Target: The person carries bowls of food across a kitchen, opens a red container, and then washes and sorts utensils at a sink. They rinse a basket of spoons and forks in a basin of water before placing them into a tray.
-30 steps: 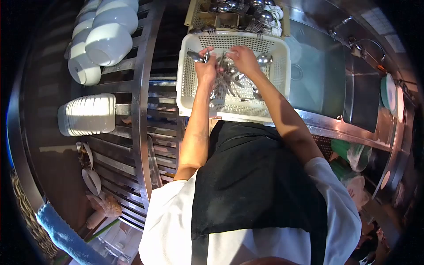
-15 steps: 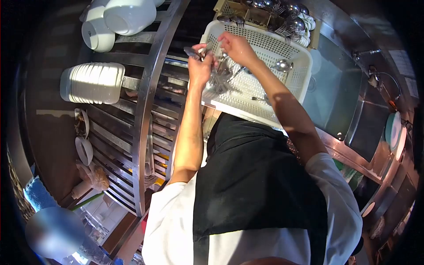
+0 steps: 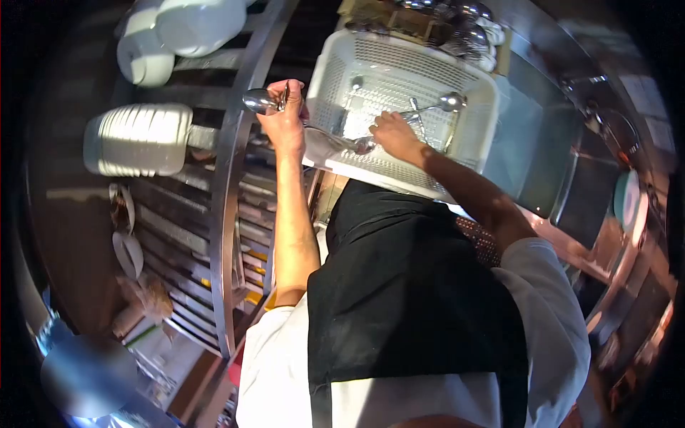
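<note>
My left hand (image 3: 287, 118) is closed around some metal spoons (image 3: 260, 101), held up just outside the left end of a white perforated plastic basket (image 3: 485, 135). A spoon bowl sticks out to its left, and another piece stands up between the fingers. Inside the basket, my right hand (image 3: 397, 135) is curled down among the cutlery; what its fingers grip is hidden. Close to its fingertips lies a blurred spoon (image 3: 364, 145). A larger round-bowled spoon (image 3: 452, 101) lies toward the basket's right side, its handle reaching back near my right hand. Another small spoon (image 3: 357, 83) rests at the far left inside.
Behind the basket, a compartmented holder (image 3: 399, 25) contains several spoons and forks. A steel sink (image 3: 524, 143) is on the right. At left, a slatted metal rack (image 3: 239, 178) carries white bowls (image 3: 200, 28) and a stack of white containers (image 3: 143, 139).
My left hand has moved left, out past the basket's edge, with the spoons. My right hand has come down into the middle of the basket. The cutlery pile at the basket's left has thinned.
</note>
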Demonstrator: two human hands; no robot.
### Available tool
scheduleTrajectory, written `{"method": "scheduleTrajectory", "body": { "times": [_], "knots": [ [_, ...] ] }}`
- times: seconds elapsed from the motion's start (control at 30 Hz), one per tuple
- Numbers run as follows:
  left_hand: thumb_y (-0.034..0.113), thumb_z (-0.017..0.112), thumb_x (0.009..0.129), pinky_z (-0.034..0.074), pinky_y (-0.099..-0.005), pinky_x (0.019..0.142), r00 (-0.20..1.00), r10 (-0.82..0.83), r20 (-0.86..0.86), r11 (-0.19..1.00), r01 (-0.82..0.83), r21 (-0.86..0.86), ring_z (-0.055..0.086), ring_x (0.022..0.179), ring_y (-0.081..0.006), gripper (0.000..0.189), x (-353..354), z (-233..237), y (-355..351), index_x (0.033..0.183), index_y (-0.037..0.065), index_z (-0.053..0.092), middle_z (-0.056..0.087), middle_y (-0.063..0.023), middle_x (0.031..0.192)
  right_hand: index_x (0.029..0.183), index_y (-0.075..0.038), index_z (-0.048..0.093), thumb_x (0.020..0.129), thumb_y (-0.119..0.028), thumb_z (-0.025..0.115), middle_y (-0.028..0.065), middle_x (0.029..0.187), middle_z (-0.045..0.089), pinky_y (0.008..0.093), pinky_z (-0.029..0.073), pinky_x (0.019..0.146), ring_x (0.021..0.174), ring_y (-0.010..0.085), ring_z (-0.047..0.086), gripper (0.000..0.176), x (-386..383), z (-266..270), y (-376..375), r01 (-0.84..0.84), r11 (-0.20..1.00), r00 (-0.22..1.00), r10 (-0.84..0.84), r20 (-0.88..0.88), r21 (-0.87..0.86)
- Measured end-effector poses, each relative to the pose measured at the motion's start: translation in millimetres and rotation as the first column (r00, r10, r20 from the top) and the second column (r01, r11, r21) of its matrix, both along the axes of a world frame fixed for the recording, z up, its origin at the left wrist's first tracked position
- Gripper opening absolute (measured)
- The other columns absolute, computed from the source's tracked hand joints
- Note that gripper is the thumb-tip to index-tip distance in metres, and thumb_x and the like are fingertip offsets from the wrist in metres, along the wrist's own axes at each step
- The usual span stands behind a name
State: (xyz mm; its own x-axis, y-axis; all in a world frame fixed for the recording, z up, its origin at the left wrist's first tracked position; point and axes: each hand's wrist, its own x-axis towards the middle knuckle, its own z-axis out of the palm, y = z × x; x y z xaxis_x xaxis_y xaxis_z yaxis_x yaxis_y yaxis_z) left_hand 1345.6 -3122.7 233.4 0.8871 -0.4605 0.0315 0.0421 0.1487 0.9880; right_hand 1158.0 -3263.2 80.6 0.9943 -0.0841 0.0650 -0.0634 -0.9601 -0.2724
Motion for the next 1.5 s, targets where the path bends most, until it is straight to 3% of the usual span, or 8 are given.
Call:
{"method": "scheduleTrajectory", "body": {
  "times": [0.13,0.3,0.5,0.6,0.8,1.1,1.3,1.5],
  "knots": [
    [0.011,0.079,0.086,0.046,-0.0251,0.060,0.962,-0.219,0.162,0.965,0.189,0.181,0.057,0.066,-0.0078,0.018,-10.4,-6.8,-32.9,0.092,0.002,0.065,0.064,-0.0009,0.077,0.096,-0.001,0.066,0.088,-0.016,0.060,0.0164,0.101,0.068,0.0430,0.050,0.084,0.101,0.0336,0.064,0.018,-33.3,48.3,-10.4,0.371,0.922,0.922,-0.351,-0.160,0.115],
    [0.004,0.075,0.076,0.054,-0.0316,0.076,0.771,-0.619,0.151,0.705,0.460,0.539,0.070,0.084,-0.0160,0.022,-60.2,-63.1,-65.3,0.098,0.004,0.070,0.075,-0.0104,0.090,0.099,0.001,0.064,0.095,-0.020,0.057,0.0180,0.086,0.069,0.0454,0.051,0.076,0.083,0.0364,0.068,0.022,-98.3,59.7,-46.7,0.775,0.275,0.489,-0.831,-0.265,0.569],
    [0.016,0.078,0.076,0.054,-0.0359,0.079,0.512,-0.855,0.080,0.460,0.678,0.574,0.071,0.084,-0.0279,0.032,-109.9,-105.9,-65.4,0.104,0.006,0.069,0.074,-0.0152,0.091,0.113,-0.002,0.062,0.102,-0.023,0.059,0.0012,0.072,0.057,0.0286,0.044,0.058,0.059,0.0098,0.051,0.024,-176.0,122.7,-19.2,0.046,-0.304,0.239,-0.922,-0.306,0.952],
    [0.020,0.078,0.076,0.053,-0.0440,0.085,0.269,-0.960,-0.079,0.109,0.615,0.781,0.068,0.099,-0.0402,0.041,-96.5,-114.4,-55.6,0.111,0.003,0.068,0.072,-0.0225,0.098,0.119,-0.003,0.059,0.103,-0.025,0.057,0.0013,0.077,0.057,0.0284,0.046,0.060,0.060,0.0113,0.052,0.026,-188.6,144.2,9.6,-0.182,-0.347,0.154,-0.934,-0.322,0.920],
    [0.000,0.062,0.073,0.051,-0.0462,0.088,0.018,-0.979,0.202,0.169,0.625,0.762,0.065,0.100,-0.0442,0.041,-105.5,-90.3,-91.3,0.113,0.002,0.069,0.069,-0.0263,0.104,0.120,-0.006,0.059,0.106,-0.022,0.050,-0.0020,0.073,0.051,0.0214,0.032,0.049,0.053,0.0055,0.039,0.023,-215.0,125.7,32.1,-0.216,-0.466,0.192,-0.882,-0.431,0.858],
    [0.007,0.074,0.071,0.052,-0.0459,0.086,-0.291,-0.914,0.282,0.133,0.442,0.887,0.063,0.097,-0.0377,0.034,-126.7,-133.8,-129.6,0.105,0.011,0.070,0.064,-0.0149,0.098,0.126,-0.003,0.059,0.104,-0.013,0.048,-0.0002,0.080,0.056,0.0224,0.041,0.056,0.061,0.0075,0.048,0.026,-191.9,119.4,10.0,0.068,-0.347,0.257,-0.900,-0.353,0.935],
    [0.011,0.071,0.085,0.054,-0.0390,0.080,0.517,-0.842,0.151,0.469,0.565,0.679,0.067,0.093,-0.0301,0.022,-105.6,-60.7,-100.8,0.102,-0.002,0.066,0.067,-0.0160,0.103,0.132,-0.006,0.057,0.102,-0.008,0.050,0.0017,0.079,0.057,0.0243,0.044,0.054,0.061,0.0075,0.051,0.031,-155.9,128.7,-7.3,0.228,-0.305,0.330,-0.869,-0.368,0.925],
    [0.033,0.063,0.100,0.055,-0.0355,0.081,0.652,-0.592,-0.473,0.804,0.447,-0.391,0.065,0.097,-0.0224,0.037,-114.1,-24.0,-101.8,0.120,0.004,0.053,0.064,-0.0112,0.116,0.121,0.001,0.064,0.093,-0.003,0.058,0.0143,0.093,0.064,0.0409,0.052,0.066,0.077,0.0328,0.063,0.029,-53.0,134.4,-12.8,0.436,0.767,0.676,-0.625,0.391,0.471]
  ]
}}
